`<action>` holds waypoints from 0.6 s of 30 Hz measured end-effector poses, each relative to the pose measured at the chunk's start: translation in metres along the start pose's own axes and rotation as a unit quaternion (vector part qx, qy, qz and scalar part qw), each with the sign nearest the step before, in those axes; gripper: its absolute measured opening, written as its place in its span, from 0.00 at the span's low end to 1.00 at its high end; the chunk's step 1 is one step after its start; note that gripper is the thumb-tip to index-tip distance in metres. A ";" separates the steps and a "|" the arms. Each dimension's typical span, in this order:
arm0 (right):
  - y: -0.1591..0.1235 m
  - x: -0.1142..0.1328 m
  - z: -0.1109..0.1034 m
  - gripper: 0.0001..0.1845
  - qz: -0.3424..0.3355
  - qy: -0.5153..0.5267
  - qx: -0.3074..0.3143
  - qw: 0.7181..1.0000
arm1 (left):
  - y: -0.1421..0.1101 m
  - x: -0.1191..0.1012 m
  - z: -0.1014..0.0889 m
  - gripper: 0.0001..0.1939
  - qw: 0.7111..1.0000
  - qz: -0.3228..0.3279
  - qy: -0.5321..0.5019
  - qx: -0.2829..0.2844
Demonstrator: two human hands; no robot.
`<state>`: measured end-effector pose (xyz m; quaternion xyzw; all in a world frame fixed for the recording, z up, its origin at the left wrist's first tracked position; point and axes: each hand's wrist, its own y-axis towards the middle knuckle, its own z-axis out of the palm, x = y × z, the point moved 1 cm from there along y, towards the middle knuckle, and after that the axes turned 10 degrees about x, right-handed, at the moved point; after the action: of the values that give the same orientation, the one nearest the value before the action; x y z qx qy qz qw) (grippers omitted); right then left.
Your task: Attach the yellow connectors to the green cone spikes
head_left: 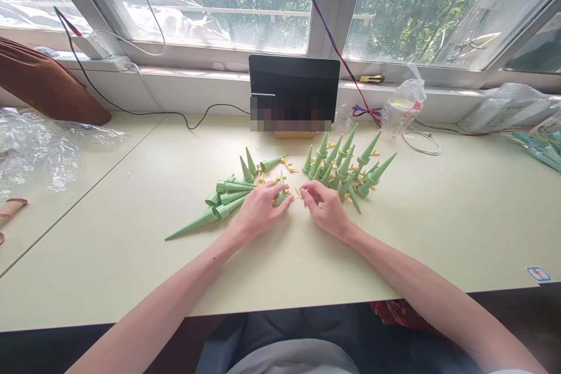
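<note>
My right hand point(325, 205) pinches a small yellow plastic fitting point(298, 193), likely light, stiff and best held by one end, just right of a green plastic cone point(281, 196) my left hand point(263, 205) curls beside, hold unclear.

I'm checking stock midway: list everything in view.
Spikes: many, green, centre
Fittings: many, yellow, among spikes
Screen: one, black, behind spikes
Stand: one, tan, under screen
Cutter: one, yellow, windowsill
Bagged cup: one, white, right of screen
Plastic wrap: one heap, clear, left
Plastic bags: count unclear, clear, right
Brown bundle: one, brown, back left
Tube: one, tan, left edge
Cables: several, mixed colours, back
Power strip: one, white, left sill
Sticker: one, white, front right
Table: at least one, cream, underneath
Windows: several, grey frames, back
Forearms: two, bare, front
Left hand: one, bare, near spike
Right hand: one, bare, holding fitting
</note>
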<state>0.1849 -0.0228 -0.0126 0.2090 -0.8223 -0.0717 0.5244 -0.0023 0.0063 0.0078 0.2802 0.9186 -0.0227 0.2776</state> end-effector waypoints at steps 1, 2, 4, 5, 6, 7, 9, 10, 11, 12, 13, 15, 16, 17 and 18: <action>0.000 0.000 0.000 0.12 -0.001 0.001 -0.001 1.000 | 0.000 0.000 0.000 0.17 1.000 -0.002 0.002 0.003; 0.000 0.000 0.000 0.11 -0.001 0.001 0.000 1.000 | 0.000 0.000 0.000 0.17 1.000 -0.002 0.005 0.004; 0.000 -0.001 0.000 0.11 -0.002 0.002 -0.001 1.000 | 0.001 0.000 -0.001 0.17 1.000 -0.003 0.006 0.006; 0.000 -0.001 0.000 0.11 -0.003 0.003 -0.001 1.000 | 0.001 -0.001 -0.001 0.17 1.000 -0.003 0.006 0.006; 0.000 -0.001 0.000 0.11 -0.002 0.003 -0.001 1.000 | 0.001 -0.001 -0.001 0.17 1.000 -0.003 0.005 0.005; 0.001 -0.001 0.000 0.11 -0.002 0.003 0.000 1.000 | 0.001 -0.001 -0.001 0.16 1.000 -0.003 0.003 0.005; 0.001 0.000 0.000 0.11 0.000 0.001 0.000 1.000 | 0.001 -0.001 -0.001 0.16 1.000 -0.002 0.000 0.005; 0.001 0.000 0.000 0.11 0.001 0.000 0.000 1.000 | 0.001 -0.002 -0.001 0.16 1.000 -0.003 -0.002 0.004; 0.001 0.000 0.000 0.11 0.001 -0.002 0.000 1.000 | 0.001 -0.002 -0.001 0.16 1.000 -0.003 -0.004 0.004; 0.001 0.000 0.000 0.11 0.002 -0.004 -0.001 1.000 | 0.001 -0.002 -0.001 0.15 1.000 -0.003 -0.005 0.003; 0.001 0.000 -0.001 0.11 0.002 -0.005 -0.001 1.000 | 0.000 -0.002 -0.001 0.15 1.000 -0.003 -0.006 0.002; 0.001 0.001 -0.001 0.11 0.001 -0.005 -0.002 1.000 | 0.000 -0.002 -0.001 0.15 1.000 -0.002 -0.007 -0.002; 0.001 0.001 -0.001 0.11 0.001 -0.005 -0.002 1.000 | 0.000 -0.002 0.000 0.14 1.000 -0.001 -0.007 -0.005; 0.001 0.001 -0.001 0.11 0.000 -0.005 -0.002 1.000 | 0.000 -0.002 0.000 0.14 1.000 0.000 -0.006 -0.007; 0.001 0.001 -0.001 0.11 0.000 -0.004 -0.002 1.000 | 0.000 -0.002 0.000 0.14 1.000 0.002 -0.007 -0.010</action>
<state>0.1848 -0.0221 -0.0106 0.2077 -0.8245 -0.0740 0.5211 -0.0010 0.0055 0.0091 0.2788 0.9164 -0.0146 0.2869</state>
